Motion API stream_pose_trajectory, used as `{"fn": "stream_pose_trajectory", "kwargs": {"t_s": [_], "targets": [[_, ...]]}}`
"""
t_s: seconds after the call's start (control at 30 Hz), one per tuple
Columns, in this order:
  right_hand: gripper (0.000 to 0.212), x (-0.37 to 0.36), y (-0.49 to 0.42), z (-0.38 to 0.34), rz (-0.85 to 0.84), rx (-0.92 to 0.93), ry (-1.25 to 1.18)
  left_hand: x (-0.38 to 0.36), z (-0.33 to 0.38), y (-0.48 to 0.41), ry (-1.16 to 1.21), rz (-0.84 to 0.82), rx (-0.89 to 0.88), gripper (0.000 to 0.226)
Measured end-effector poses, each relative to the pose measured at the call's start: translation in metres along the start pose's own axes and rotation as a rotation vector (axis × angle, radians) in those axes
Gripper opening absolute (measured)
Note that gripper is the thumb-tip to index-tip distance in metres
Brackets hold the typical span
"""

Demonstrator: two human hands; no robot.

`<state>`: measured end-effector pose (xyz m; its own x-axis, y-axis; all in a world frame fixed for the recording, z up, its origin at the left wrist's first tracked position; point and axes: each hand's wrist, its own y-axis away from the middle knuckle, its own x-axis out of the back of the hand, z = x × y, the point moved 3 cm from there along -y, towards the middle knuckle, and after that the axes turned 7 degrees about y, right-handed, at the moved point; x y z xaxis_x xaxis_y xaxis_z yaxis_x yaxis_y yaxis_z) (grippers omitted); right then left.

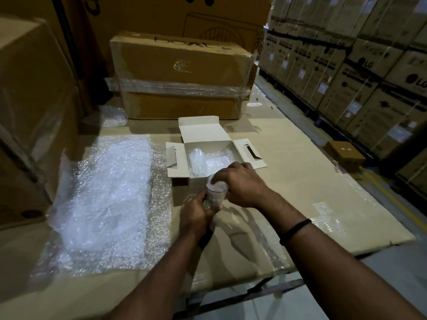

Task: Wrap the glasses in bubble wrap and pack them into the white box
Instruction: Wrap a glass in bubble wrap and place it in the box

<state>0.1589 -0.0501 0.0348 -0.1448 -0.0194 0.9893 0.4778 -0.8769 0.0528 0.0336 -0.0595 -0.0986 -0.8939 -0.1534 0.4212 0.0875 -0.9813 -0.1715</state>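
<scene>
Grips the clear glass tumbler (215,197) just in front of the open white cardboard box (200,132) with left hand (196,215), fingers curled round its lower half. Covers its mouth with right hand (241,184), fingers bent onto a white wad of bubble wrap (217,187); fingertips hidden, cannot tell whether pinching. Stands roughly upright, mouth upward.

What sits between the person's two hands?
A glass, seen in the head view: the left hand grips its base, the right hand holds bubble wrap at its mouth.
</scene>
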Motion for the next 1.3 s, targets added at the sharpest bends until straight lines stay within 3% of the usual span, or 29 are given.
{"fn": "stream_pose_trajectory", "kwargs": {"t_s": [0.2,0.27,0.33,0.4,0.67,0.83,0.93,1.07,1.17,1.23,1.3], "targets": [[0.059,0.010,-0.001,-0.011,-0.290,0.007,0.102,0.001,0.000,-0.001,0.006,-0.016,0.016,0.079],[0.057,0.014,-0.001,-0.009,-0.223,-0.002,0.032,0.001,0.002,0.000,0.007,-0.021,0.003,0.078],[0.051,0.015,0.000,-0.005,-0.045,0.006,-0.005,0.002,0.004,0.002,0.026,-0.012,-0.008,0.073],[0.047,0.010,0.004,-0.001,-0.006,0.012,0.010,0.003,0.003,0.002,0.031,-0.011,0.010,0.067],[0.056,0.002,-0.003,0.000,-0.326,0.022,0.026,0.000,0.000,0.001,0.031,-0.035,0.023,0.069],[0.048,-0.004,0.010,0.010,0.103,-0.261,-0.434,-0.001,0.003,0.006,0.088,0.017,0.056,0.043],[0.075,-0.019,0.009,0.005,0.058,-0.297,-0.490,0.000,0.004,0.007,0.019,0.011,0.065,0.044],[0.057,-0.026,0.002,0.006,0.125,-0.274,-0.579,-0.002,0.001,0.006,0.080,-0.015,0.125,0.050],[0.072,-0.018,0.007,0.021,0.153,-0.295,-0.740,-0.003,-0.005,0.009,0.176,0.007,0.138,0.053],[0.074,-0.006,0.009,0.042,0.193,-0.292,-0.873,0.002,-0.003,0.013,0.263,0.101,0.116,0.053],[0.073,0.008,0.003,0.065,0.258,-0.228,-0.935,0.009,0.001,0.015,0.205,0.303,0.040,0.052]]}}
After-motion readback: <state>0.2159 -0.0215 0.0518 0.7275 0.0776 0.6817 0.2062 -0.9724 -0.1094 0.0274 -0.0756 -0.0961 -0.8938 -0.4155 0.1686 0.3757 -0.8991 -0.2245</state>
